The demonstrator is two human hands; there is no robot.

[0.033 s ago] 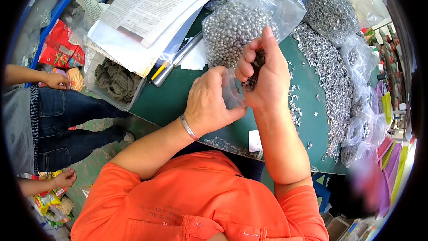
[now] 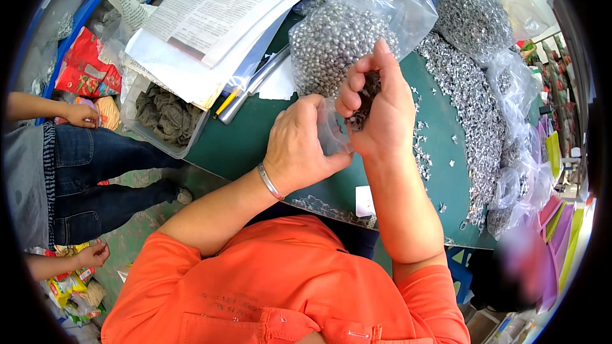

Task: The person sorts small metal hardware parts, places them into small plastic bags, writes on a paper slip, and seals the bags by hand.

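Note:
My left hand, a silver bangle on its wrist, is curled round something of clear plastic; whether a cup or a small bag I cannot tell. Close beside it, palm turned inward and thumb up, my right hand cups a heap of small dark pieces, too small to name. Just beyond both hands sits a clear bag of silvery beads. To the right of my right hand, many small shiny metal pieces lie spread in a long pile on the green table.
Left of the beads lie printed papers, a yellow pen and a plastic tub with grey-brown material. Another bag of metal pieces stands at the far right. On the left, a person in jeans stands near the table.

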